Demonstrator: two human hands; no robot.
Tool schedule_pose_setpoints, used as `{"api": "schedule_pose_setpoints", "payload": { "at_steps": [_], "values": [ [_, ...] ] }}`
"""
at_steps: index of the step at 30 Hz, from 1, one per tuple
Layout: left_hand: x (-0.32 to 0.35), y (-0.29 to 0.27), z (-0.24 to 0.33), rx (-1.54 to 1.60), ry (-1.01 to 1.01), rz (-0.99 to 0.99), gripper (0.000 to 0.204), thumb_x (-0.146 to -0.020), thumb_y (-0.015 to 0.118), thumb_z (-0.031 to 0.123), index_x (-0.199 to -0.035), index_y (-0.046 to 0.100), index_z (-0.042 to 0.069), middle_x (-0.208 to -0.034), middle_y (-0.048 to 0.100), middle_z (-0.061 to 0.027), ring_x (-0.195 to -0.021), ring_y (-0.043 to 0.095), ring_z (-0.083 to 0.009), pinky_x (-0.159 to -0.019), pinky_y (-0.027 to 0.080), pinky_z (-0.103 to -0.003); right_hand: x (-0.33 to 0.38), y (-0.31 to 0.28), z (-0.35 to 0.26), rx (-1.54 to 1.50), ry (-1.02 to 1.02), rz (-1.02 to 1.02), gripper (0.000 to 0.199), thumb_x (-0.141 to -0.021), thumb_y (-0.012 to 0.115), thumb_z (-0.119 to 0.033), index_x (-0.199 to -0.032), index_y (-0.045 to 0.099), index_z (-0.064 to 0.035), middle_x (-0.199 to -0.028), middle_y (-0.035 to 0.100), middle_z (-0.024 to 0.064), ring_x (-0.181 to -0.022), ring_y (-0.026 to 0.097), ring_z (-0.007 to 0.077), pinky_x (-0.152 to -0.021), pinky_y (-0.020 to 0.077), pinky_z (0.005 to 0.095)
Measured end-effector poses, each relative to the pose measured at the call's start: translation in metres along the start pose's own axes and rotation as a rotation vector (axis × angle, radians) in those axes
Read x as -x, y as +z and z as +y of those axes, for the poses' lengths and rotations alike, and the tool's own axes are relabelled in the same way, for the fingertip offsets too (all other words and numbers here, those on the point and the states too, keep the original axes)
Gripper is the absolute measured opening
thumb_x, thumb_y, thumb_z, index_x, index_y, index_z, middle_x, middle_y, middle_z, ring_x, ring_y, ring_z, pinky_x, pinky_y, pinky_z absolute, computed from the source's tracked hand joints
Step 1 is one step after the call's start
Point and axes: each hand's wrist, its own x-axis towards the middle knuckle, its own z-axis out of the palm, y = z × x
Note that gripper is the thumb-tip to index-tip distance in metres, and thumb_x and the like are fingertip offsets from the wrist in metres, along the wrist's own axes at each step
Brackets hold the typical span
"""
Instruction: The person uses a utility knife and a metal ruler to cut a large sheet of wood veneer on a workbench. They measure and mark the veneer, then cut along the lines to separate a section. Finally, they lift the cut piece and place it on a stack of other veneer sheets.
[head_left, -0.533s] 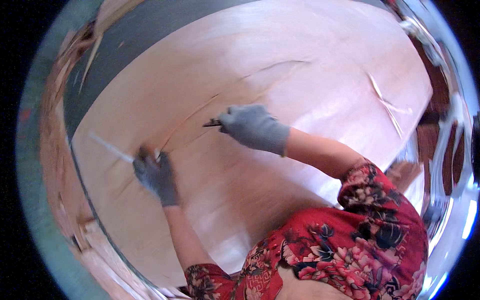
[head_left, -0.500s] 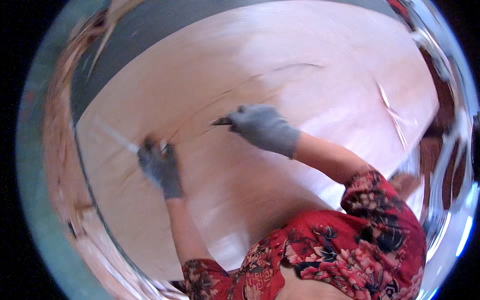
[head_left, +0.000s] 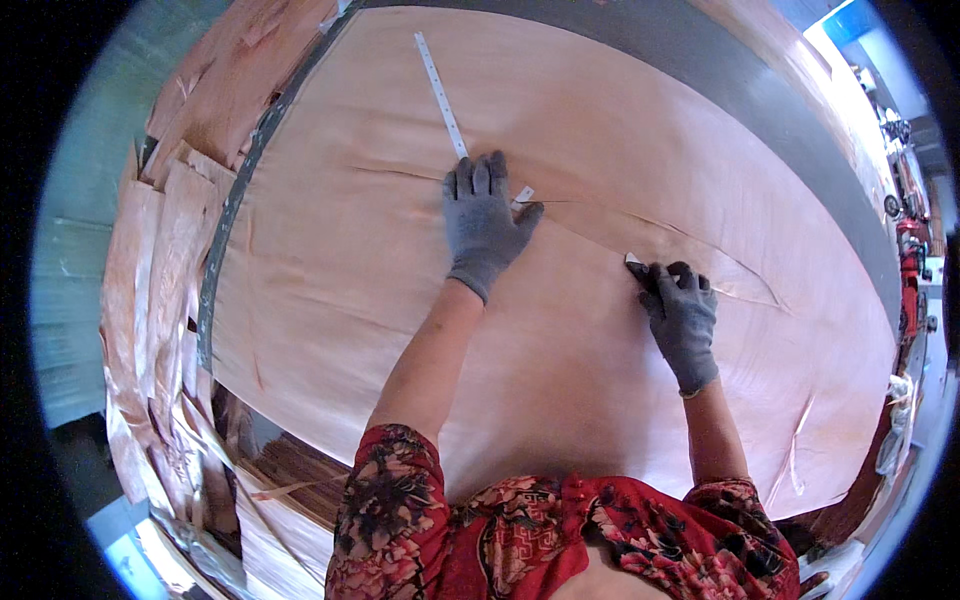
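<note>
A broad pale-brown sheet of wood veneer [head_left: 560,350] covers the surface before me, with long dark splits running across its middle. My left hand [head_left: 487,222], in a grey glove, lies on the sheet with its fingers stretched out and thumb apart. From under its fingertips a white strip with a row of small dots [head_left: 438,92] reaches toward the far left. A short white piece [head_left: 522,196] shows between index finger and thumb; what lies under the palm is hidden. To the right, my gloved right hand [head_left: 686,318] is closed around a small dark-handled knife [head_left: 634,262], its pale tip beside a split.
Torn veneer pieces [head_left: 160,300] are heaped along the left side, beyond a dark edge strip [head_left: 228,215]. A grey band [head_left: 770,85] borders the far side. Below the sheet's near left corner lies a brown stack [head_left: 300,475]. A loose sliver [head_left: 795,445] rests at the near right.
My view has turned and steadied. The left hand, earlier bent around the white strip, now lies flat with the strip running away from it. The right hand still grips the knife, now farther right.
</note>
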Motion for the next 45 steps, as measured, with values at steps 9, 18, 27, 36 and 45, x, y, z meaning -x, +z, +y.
{"api": "schedule_pose_setpoints", "payload": {
  "at_steps": [9,18,27,36,45],
  "values": [
    [-0.023,-0.007,-0.079,0.156,-0.131,0.301,0.076,-0.081,0.059,0.009,-0.140,0.014,-0.008,-0.131,0.045,-0.0220,-0.136,0.019,-0.0403,-0.107,0.021,-0.045,-0.129,0.004,-0.042,-0.348,-0.425,0.112,0.019,-0.076,0.064,-0.015,-0.094,0.064,-0.0121,-0.097,0.061,0.0095,-0.090,0.057,0.0313,-0.077,0.0459,0.0406],
    [-0.036,-0.009,-0.073,-0.265,-0.107,-0.116,0.070,-0.083,0.055,0.023,-0.140,0.023,-0.001,-0.139,0.038,-0.0161,-0.136,0.022,-0.0346,-0.107,0.018,-0.052,-0.241,0.098,-0.120,-0.419,-0.301,0.026,0.015,-0.079,0.058,-0.020,-0.084,0.068,-0.0096,-0.091,0.063,0.0112,-0.086,0.059,0.0317,-0.077,0.0460,0.0419],
    [-0.040,-0.007,-0.071,-0.212,-0.142,-0.186,0.072,-0.085,0.053,0.023,-0.141,0.018,-0.005,-0.143,0.035,-0.0145,-0.133,0.032,-0.0277,-0.108,0.017,-0.054,-0.250,0.122,-0.168,-0.448,0.048,-0.052,0.018,-0.075,0.059,-0.029,-0.078,0.068,-0.0139,-0.091,0.064,0.0118,-0.092,0.059,0.0333,-0.079,0.0448,0.0426],
    [-0.036,-0.007,-0.075,-0.154,-0.158,-0.113,0.073,-0.084,0.052,0.020,-0.140,0.016,-0.008,-0.142,0.036,-0.0150,-0.132,0.033,-0.0267,-0.109,0.018,-0.051,-0.281,0.105,-0.147,-0.271,-0.753,0.313,0.024,-0.077,0.058,-0.013,-0.098,0.066,-0.0228,-0.126,0.049,0.0089,-0.100,0.054,0.0305,-0.083,0.0433,0.0403],
    [-0.036,-0.007,-0.074,-0.172,-0.139,-0.115,0.069,-0.083,0.052,0.020,-0.138,0.021,-0.007,-0.143,0.032,-0.0183,-0.133,0.032,-0.0293,-0.109,0.019,-0.052,-0.299,0.091,-0.154,0.138,-0.997,0.158,0.024,-0.080,0.056,-0.011,-0.100,0.065,-0.0223,-0.132,0.044,0.0063,-0.108,0.051,0.0295,-0.092,0.0395,0.0406]
  ]
}}
